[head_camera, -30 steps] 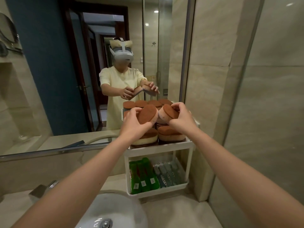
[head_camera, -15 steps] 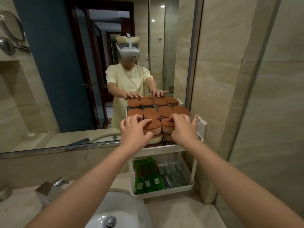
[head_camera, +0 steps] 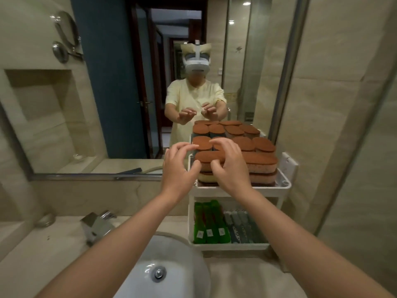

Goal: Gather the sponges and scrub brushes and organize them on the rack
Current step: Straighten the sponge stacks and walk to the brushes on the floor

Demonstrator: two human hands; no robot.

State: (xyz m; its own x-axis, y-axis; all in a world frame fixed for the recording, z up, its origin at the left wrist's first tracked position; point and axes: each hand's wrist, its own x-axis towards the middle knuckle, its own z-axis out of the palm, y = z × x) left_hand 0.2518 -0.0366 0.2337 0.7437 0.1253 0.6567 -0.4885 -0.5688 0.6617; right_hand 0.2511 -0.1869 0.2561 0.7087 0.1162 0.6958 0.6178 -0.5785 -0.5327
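Both hands are up in front of the white rack (head_camera: 285, 186), which stands on the counter at the right, against the mirror (head_camera: 120, 104). The left hand (head_camera: 178, 168) hovers at the rack's near left corner with its fingers spread and curled, gripping nothing. The right hand (head_camera: 229, 164) is just beside it, fingers bent and loose, empty as well; its fingertips sit over the near left sponge, though whether they touch it I cannot tell. The sponges (head_camera: 260, 161), brown-topped ovals with pale bodies, fill the rack's top shelf in stacked rows, and the mirror doubles them behind. On the lower shelf, green packets (head_camera: 209, 222) stand at the left with grey spotted ones (head_camera: 242, 224) at the right. Near to us is the white basin (head_camera: 178, 261) with its drain plug (head_camera: 158, 273), and a chrome tap (head_camera: 97, 224) at its left.
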